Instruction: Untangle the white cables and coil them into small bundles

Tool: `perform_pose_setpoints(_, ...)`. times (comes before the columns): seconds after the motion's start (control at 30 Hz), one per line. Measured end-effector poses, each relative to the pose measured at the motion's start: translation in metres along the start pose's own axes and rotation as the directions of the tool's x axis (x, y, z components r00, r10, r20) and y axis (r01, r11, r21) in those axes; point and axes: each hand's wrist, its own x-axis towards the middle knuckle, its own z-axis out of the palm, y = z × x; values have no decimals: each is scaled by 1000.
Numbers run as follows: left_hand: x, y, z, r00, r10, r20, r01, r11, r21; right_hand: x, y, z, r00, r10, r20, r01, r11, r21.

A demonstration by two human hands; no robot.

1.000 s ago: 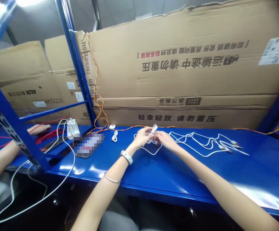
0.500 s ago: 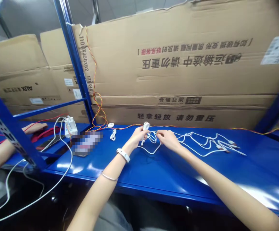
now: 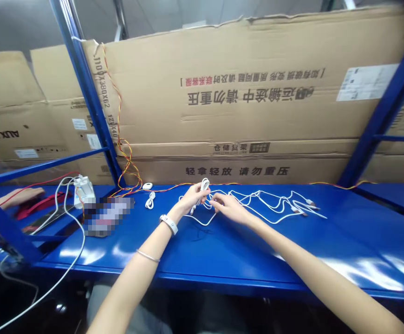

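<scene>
My left hand [image 3: 192, 196] is closed round a small coil of white cable [image 3: 205, 186] held just above the blue shelf [image 3: 244, 250]. My right hand [image 3: 227, 208] pinches the same cable a little to the right of the coil. The rest of the white cable [image 3: 275, 206] trails loose to the right across the shelf, with several plug ends [image 3: 304, 207] lying at its far end. A white band is on my left wrist and a thin bracelet further up the arm.
A small coiled white cable [image 3: 149, 201] and a white oval piece [image 3: 147, 186] lie left of my hands. Large cardboard boxes [image 3: 257, 106] stand behind the shelf. A twisted red-yellow wire [image 3: 125, 153] hangs by the blue upright [image 3: 87, 93]. Another person's hand [image 3: 17, 197] rests at far left.
The view has shifted right. My hands stay together on the cable; the coil in my left hand has grown slightly as my right hand feeds more cable to it.
</scene>
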Motion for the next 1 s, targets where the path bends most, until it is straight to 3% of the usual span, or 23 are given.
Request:
perform_pose_setpoints(0.2,4,12,-2,998,47,-37,-45,997,60,-27,4,21,978,-73,-197,64,997,-51)
perform_pose_setpoints(0.4,5,24,2,991,130,-39,-125,986,110,-42,-1,23,948,-168,-270,119,975,-189)
perform_pose_setpoints(0.57,2,21,0,985,167,-40,-164,984,74,-55,3,26,911,-263,-317,149,928,-341)
perform_pose_setpoints(0.73,-8,19,-4,981,174,-87,-167,982,84,-51,-2,31,885,-298,-358,161,917,-366)
perform_pose_setpoints(0.8,-14,27,-3,992,125,-33,-118,980,159,-47,-6,32,881,-301,-365,168,921,-352)
perform_pose_setpoints(0.9,-24,49,2,990,41,136,-81,951,298,-44,-12,33,876,-278,-394,160,938,-306)
perform_pose_setpoints(1.0,-40,70,5,978,-1,210,-64,950,305,-46,-20,30,884,-227,-409,148,965,-216)
